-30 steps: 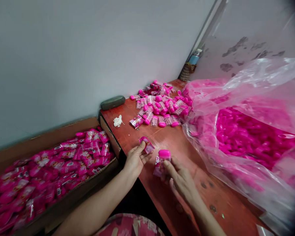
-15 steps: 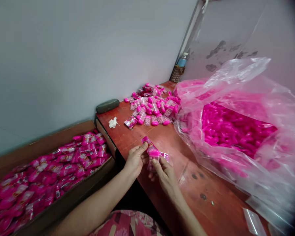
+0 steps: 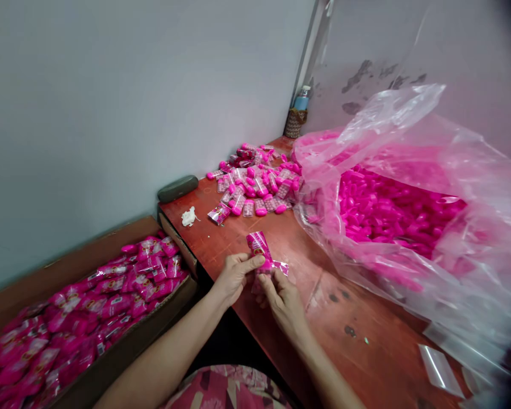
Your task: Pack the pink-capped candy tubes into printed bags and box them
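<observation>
Over the front edge of the red table (image 3: 323,335), my left hand (image 3: 235,276) pinches a printed pink wrapper (image 3: 259,243) between thumb and fingers. The wrapper stands up above the fingertips. Beside it, my right hand (image 3: 284,301) is closed on a small clear pack with a pink cap, its lower part partly hidden by the fingers. Another piece of printed pink wrapper (image 3: 281,267) sticks out behind the right fingers. The two hands nearly touch. Beyond them lies a pile of pink-capped clear packs (image 3: 249,190), with a flat printed packet (image 3: 219,213) at its near side.
A cardboard box (image 3: 176,301) full of wrapped pink packets stands at the left. On the right is a large clear bag (image 3: 409,130) of pink pieces. A dark case (image 3: 177,189), white scrap (image 3: 188,216), bottle (image 3: 301,100) and clear sleeves (image 3: 439,369) are around the table.
The printed wrapper in my left hand now stands more upright and overlaps the pink cap more. The whole view has shifted slightly, moving the table's things leftward.
</observation>
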The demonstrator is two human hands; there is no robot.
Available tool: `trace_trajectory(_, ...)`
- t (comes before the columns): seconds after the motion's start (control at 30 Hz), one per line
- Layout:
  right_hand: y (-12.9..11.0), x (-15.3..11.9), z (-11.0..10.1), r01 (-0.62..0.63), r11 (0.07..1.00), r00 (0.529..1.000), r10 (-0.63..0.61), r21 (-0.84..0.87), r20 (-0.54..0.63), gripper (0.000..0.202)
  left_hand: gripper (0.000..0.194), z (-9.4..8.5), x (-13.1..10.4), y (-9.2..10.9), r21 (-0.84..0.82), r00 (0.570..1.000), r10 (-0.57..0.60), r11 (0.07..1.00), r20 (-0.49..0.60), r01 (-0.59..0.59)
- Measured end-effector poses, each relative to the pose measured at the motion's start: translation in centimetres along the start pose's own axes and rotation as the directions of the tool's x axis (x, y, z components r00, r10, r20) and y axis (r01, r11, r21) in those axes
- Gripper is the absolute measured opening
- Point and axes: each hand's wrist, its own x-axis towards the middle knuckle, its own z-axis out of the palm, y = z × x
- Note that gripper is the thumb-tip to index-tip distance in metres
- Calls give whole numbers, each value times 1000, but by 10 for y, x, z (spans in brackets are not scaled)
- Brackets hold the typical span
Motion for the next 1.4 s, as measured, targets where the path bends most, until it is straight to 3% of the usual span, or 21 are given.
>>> trace_trajectory(0.17, -2, 3, -3, -138, 950, 982, 94, 281, 164, 27, 23, -2, 1, 6, 114, 997, -31, 993, 65, 23)
trace_trajectory(0.33, 2, 3, -4, -67, 985, 997, 70, 157, -12, 24, 27, 3, -1, -1, 153, 996, -63, 987, 67, 52)
trace_trajectory(0.43, 1, 3, -7, -103, 960, 994, 93, 262, 50, 24, 28, 2, 0, -3, 57, 995, -98, 994, 19, 97)
trace_trajectory(0.6, -4, 4, -11, -147, 890, 985, 91, 431, 148, 37, 25, -4, 1, 2, -90, 995, -46, 995, -85, 38)
trace_trajectory(0.87, -2, 7, 0, -130, 894, 990, 139, 428, 12, 24, 22, 4, -20, -7, -87, 997, -59, 994, 49, 63)
trace_trajectory(0.97, -5, 6, -4, -151, 916, 987, 158, 371, 10, 24, 20, -11, -30, 6, -186, 994, 65, 979, -86, -80)
trace_trajectory(1.03, -7, 6, -13, -158, 931, 986, 167, 328, 1, 25, 28, -27, -35, 16, -210, 938, 223, 936, -265, -281)
trace_trajectory(1.1, -7, 7, -26, -151, 948, 986, 164, 279, -24, 26, 40, -40, -36, 21, -90, 862, 355, 907, -362, -411)
trace_trajectory(1.17, -6, 8, -37, -146, 963, 985, 163, 227, -57, 26, 43, -44, -33, 14, 223, 846, 453, 888, -280, -402)
trace_trajectory(1.2, -5, 8, -41, -147, 968, 984, 164, 204, -68, 26, 43, -43, -29, 7, 427, 857, 485, 821, -175, -378)
trace_trajectory(1.27, -3, 7, -45, -153, 973, 982, 169, 172, -80, 27, 43, -35, -20, -10, 777, 872, 481, 515, 88, -362)
trace_trajectory(1.33, 0, 3, -45, -170, 973, 980, 184, 155, -79, 27, 39, -25, -12, -27, 916, 860, 430, 153, 276, -371)
trace_trajectory(1.4, 3, -1, -43, -184, 973, 977, 197, 138, -84, 27, 32, -19, -7, -38, 932, 845, 401, -84, 355, -351)
